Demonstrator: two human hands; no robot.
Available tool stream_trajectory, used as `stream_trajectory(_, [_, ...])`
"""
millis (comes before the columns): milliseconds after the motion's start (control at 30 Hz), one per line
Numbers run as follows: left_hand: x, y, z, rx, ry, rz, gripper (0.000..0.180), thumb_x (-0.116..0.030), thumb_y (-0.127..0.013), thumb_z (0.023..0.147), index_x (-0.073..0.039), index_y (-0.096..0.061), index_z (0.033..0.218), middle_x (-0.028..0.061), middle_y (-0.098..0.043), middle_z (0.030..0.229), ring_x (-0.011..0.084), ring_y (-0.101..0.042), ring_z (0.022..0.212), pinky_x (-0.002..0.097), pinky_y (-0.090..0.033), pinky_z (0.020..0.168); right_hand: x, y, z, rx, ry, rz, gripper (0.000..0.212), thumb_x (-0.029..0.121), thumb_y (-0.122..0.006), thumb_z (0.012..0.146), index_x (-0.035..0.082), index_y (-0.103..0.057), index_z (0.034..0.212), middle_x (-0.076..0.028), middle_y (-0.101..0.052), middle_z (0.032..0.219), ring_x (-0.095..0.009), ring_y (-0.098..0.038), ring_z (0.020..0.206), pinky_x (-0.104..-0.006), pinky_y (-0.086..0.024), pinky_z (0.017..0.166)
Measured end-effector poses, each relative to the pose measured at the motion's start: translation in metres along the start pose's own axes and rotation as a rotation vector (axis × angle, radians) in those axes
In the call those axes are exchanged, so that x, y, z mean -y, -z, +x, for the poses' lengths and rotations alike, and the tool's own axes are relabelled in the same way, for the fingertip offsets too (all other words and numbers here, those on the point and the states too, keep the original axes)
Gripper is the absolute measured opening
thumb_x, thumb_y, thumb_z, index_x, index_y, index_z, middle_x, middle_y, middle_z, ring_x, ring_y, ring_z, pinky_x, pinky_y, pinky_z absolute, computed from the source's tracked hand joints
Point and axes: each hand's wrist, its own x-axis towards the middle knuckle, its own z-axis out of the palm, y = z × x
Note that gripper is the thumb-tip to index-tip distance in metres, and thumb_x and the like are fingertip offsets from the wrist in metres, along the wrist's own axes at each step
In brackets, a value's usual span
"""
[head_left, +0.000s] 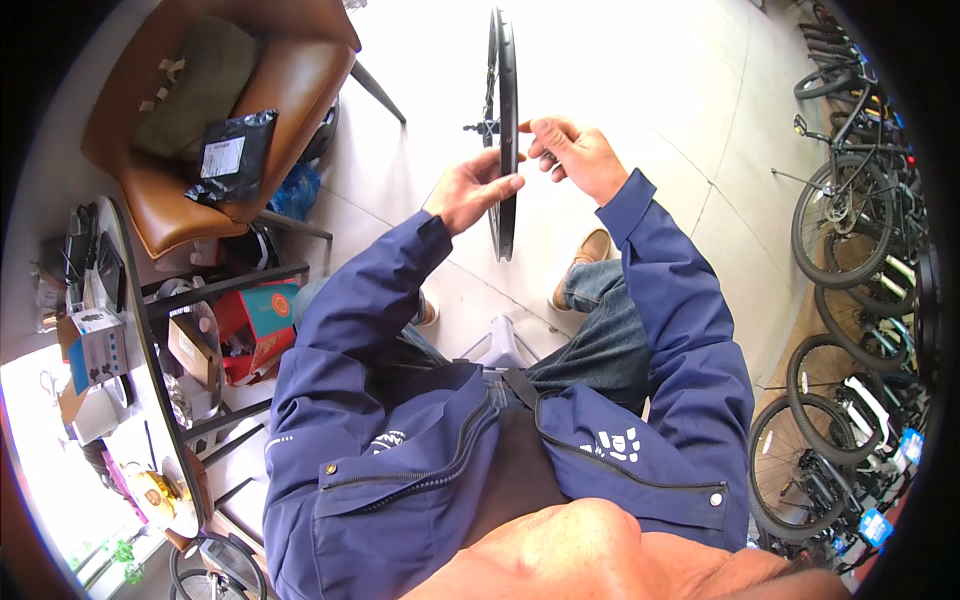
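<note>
A bicycle wheel (pixel 508 90) with a black rim stands upright, nearly edge-on, in front of me. Its hub axle (pixel 485 128) pokes out to the left. My left hand (pixel 470 192) is closed on the near part of the rim, thumb across its outer face. Just right of the rim, my right hand (pixel 578 155) has its fingers curled and pinched together, the index fingertip close to the rim. Something small and dark shows among those fingers, too small to name.
At the left stands a brown leather chair (pixel 320 90) with a black plastic package (pixel 235 155) on it. Below it, a cluttered table (pixel 150 350) holds boxes, with a red box (pixel 255 330) underneath. Several bicycles (pixel 845 220) line the right side. Pale floor tiles (pixel 690 150) lie ahead.
</note>
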Motion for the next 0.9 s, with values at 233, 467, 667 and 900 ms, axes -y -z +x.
stream_trajectory(233, [0.018,0.005,-0.029,0.087,0.086,-0.022,0.05,-0.023,-0.083,0.098,-0.002,-0.066,0.14,-0.0009,-0.072,0.111,0.0081,-0.065,0.101,0.0292,-0.055,0.092,-0.003,-0.02,-0.001,0.094,-0.101,-0.053,0.063,0.049,-0.077,0.099,-0.005,-0.07,0.131,-0.008,-0.077,0.099,-0.011,-0.072,0.083,-0.0258,-0.058,0.067])
stream_trajectory(467, [0.012,0.005,-0.044,0.159,0.144,0.108,0.045,-0.026,-0.081,0.1,-0.001,-0.066,0.134,0.0026,-0.071,0.109,0.0114,-0.067,0.096,0.0308,-0.057,0.087,0.001,-0.024,-0.015,0.177,-0.085,-0.183,0.042,0.038,-0.079,0.098,0.002,-0.077,0.121,-0.006,-0.076,0.092,-0.013,-0.067,0.074,-0.0304,-0.058,0.066])
stream_trajectory(667, [-0.018,0.039,-0.027,-0.064,-0.006,0.105,0.043,-0.033,-0.068,0.109,-0.002,-0.065,0.138,0.0043,-0.068,0.107,0.0103,-0.065,0.088,0.0289,-0.058,0.081,0.004,-0.04,-0.025,0.182,-0.119,-0.187,0.043,0.039,-0.081,0.098,0.004,-0.076,0.123,-0.003,-0.075,0.09,-0.008,-0.064,0.072,-0.0265,-0.056,0.063])
stream_trajectory(900, [-0.053,0.047,-0.011,-0.256,-0.148,0.237,0.071,-0.046,-0.08,0.098,0.003,-0.06,0.145,0.014,-0.072,0.123,0.0198,-0.071,0.1,0.0345,-0.061,0.082,0.006,-0.077,-0.028,0.369,-0.01,-0.547,0.057,0.051,-0.076,0.096,0.001,-0.074,0.123,-0.02,-0.078,0.11,-0.034,-0.076,0.105,-0.04,-0.058,0.094])
